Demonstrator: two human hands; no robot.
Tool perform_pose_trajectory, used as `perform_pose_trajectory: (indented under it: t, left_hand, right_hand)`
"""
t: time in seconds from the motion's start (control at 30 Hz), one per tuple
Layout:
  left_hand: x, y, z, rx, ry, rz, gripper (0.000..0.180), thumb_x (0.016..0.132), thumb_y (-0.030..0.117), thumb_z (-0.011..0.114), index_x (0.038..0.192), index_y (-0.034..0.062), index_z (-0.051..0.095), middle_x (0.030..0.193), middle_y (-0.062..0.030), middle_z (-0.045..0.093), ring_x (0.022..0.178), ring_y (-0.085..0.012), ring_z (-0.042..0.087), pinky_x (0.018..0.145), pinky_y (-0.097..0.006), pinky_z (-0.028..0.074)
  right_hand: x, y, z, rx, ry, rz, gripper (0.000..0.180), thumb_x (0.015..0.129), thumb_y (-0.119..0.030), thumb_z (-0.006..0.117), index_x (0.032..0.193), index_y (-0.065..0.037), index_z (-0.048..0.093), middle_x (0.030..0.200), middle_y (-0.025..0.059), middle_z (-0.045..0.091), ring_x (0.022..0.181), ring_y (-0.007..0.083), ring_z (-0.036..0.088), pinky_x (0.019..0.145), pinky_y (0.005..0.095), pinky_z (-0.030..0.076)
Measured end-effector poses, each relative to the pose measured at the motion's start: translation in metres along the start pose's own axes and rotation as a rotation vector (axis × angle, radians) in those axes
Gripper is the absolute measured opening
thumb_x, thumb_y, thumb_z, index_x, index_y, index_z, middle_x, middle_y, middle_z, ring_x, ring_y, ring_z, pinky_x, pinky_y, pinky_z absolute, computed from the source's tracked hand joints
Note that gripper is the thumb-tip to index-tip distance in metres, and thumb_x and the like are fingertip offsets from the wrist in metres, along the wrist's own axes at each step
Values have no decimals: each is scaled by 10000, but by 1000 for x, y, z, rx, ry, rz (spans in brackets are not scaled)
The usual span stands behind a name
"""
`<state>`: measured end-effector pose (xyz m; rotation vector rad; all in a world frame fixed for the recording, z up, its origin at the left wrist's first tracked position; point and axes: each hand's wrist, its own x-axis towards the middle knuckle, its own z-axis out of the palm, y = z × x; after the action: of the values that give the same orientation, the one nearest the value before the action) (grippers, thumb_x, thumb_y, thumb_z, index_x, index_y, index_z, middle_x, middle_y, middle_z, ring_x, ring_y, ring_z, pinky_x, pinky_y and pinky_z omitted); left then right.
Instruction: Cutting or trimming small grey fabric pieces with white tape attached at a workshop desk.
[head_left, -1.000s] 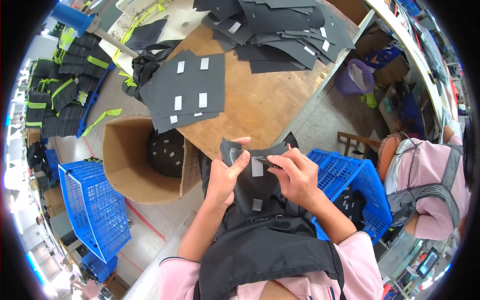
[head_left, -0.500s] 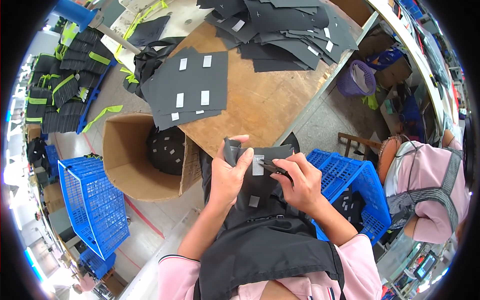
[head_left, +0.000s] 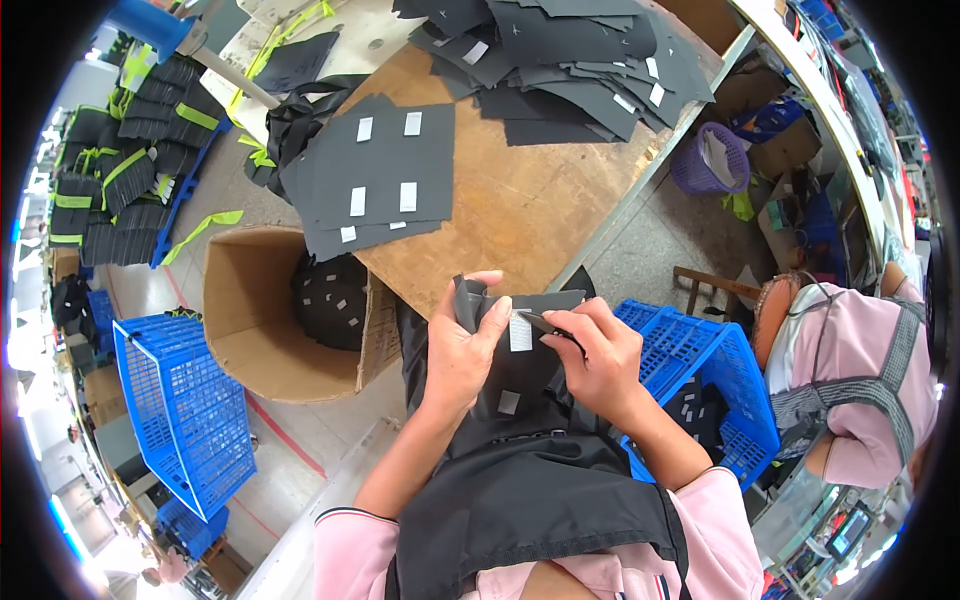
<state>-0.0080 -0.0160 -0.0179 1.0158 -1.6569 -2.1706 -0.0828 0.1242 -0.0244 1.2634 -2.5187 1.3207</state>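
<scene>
Fabric piece [head_left: 520, 330]: dark, held up between both hands just off the near edge of the table [head_left: 530, 200], over the person's lap; a small white tag sits on its face.
Left hand [head_left: 462, 350]: closed on the piece's left end, thumb across the front, fingers curled behind.
Right hand [head_left: 595, 355]: fingers pinched on the piece's right part, near the white tag.
Lap: more dark fabric with a white tag hangs below the hands.
Stack [head_left: 375, 180]: flat dark panels with white tags on the table's left part, well apart from the hands.
Pile [head_left: 560, 60]: loose dark pieces heaped at the table's far side.
Box [head_left: 260, 310]: open cardboard, on the floor left of the hands, with dark tagged pieces inside.
Crates: blue, one [head_left: 185, 410] left of the box, one [head_left: 710, 370] just right of the right hand.
Other person [head_left: 860, 370]: in pink, at the right rim.
</scene>
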Motion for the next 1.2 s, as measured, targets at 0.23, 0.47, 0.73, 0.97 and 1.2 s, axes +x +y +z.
perform_pose_trajectory:
  t: [0.23,0.47,0.73,0.97,1.2]
  left_hand:
    - [4,1,-3,-27,-19,-31,234,837,75,632,1054,39,555,792,20,532,712,-44,479,654,-200,405]
    - [23,20,-13,31,16,53,280,807,65,660,1067,34,561,802,19,535,720,-61,494,663,-209,419]
    - [152,58,-109,978,745,543,921,716,195,732,1409,54,144,1439,-255,139,1339,-370,165,1070,-453,192]
    - [144,1,-77,1478,237,485,655,779,445,613,1319,131,417,1450,-203,183,1349,-370,144,1045,-581,135]
    - [170,-4,-78,1464,305,540,624,829,481,541,1325,129,403,1428,-217,234,1344,-369,167,1041,-584,138]
  right_hand:
    - [6,-3,-6,-30,-39,-54,294,623,-51,729,897,-59,622,731,61,550,572,235,534,502,321,429]
    - [21,8,-2,91,155,-57,272,684,-54,699,938,-52,602,723,71,532,602,243,548,558,323,456]
    - [139,75,-11,147,189,245,216,777,-89,642,976,-57,567,732,86,519,654,238,558,567,351,428]
    - [273,165,-1,-376,119,-20,385,748,-120,631,1115,-65,527,1072,95,533,784,356,606,695,424,497]
    - [306,210,10,-618,-3,-108,104,758,-93,579,839,-36,549,909,117,544,730,330,622,630,410,505]
